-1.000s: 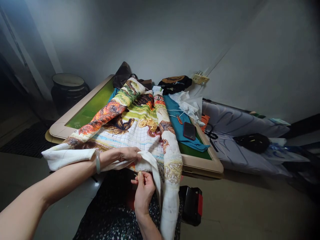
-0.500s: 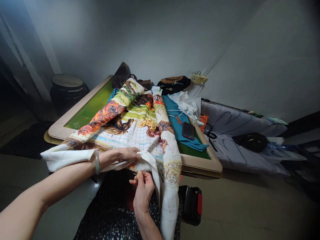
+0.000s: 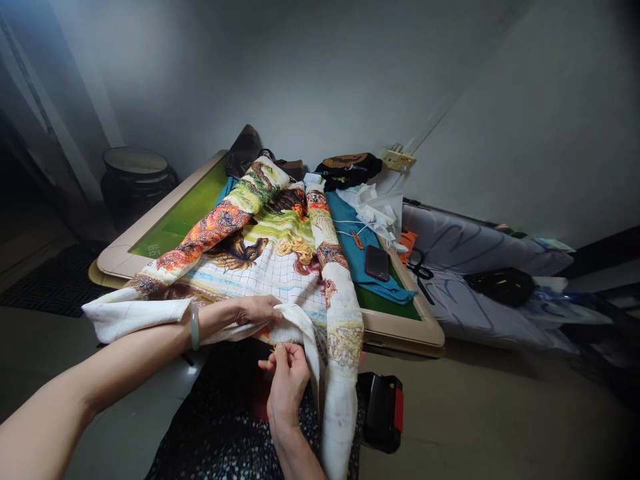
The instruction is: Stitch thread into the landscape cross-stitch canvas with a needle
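Observation:
A large cross-stitch cloth [image 3: 280, 277] lies over the table and hangs toward me, its two sides rolled up and its middle printed with a grid. My left hand [image 3: 257, 310], a jade-coloured bangle at the wrist, is closed on the cloth's folded white front edge. Just below that edge, my right hand [image 3: 286, 373] pinches thumb against fingers; a thin light tip shows there, too small to name. A bundle of yellow thread [image 3: 296, 249] rests on the cloth beyond my hands.
The table [image 3: 403, 341] has a green top and a pale rim. On a teal cloth [image 3: 355, 267] at the right lie a phone [image 3: 377, 262] and small orange snips [image 3: 357, 240]. White tissue [image 3: 367, 203] and a black bag [image 3: 347, 169] sit behind. A stool [image 3: 137, 177] stands back left.
Almost nothing differs. Both hands keep their place and grip, with only a very slight shift of the right fingertips.

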Tool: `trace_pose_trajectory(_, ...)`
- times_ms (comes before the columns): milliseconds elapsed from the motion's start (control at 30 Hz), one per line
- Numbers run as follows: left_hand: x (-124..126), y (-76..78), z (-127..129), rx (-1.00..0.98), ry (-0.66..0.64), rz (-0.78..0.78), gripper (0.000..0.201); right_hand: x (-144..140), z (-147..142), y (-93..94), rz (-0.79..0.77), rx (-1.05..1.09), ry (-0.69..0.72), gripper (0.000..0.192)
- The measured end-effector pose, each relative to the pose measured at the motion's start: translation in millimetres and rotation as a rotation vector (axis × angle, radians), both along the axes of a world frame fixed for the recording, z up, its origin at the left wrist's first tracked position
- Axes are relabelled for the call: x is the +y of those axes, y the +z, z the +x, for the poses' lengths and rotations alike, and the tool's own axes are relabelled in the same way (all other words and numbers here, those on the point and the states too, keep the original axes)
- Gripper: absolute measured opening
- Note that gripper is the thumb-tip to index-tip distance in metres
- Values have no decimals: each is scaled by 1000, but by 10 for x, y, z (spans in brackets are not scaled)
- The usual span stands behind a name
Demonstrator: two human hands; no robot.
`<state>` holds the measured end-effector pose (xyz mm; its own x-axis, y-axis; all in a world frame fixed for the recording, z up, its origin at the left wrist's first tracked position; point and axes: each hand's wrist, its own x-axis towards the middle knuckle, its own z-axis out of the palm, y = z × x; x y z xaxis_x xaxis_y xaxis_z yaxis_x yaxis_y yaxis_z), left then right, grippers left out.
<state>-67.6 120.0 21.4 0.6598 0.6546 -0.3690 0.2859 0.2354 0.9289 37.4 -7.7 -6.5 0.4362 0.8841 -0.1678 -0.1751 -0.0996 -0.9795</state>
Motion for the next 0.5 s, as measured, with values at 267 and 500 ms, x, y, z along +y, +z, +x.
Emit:
trace_pose_trajectory(267,-4,-28,2,-8,9,0,24,17,-15,-9,19,-19,-9,16)
trace_pose_trajectory(500,-12,-2,11,-8,36,13,21,33,-31,-22,20,-49,-25,20)
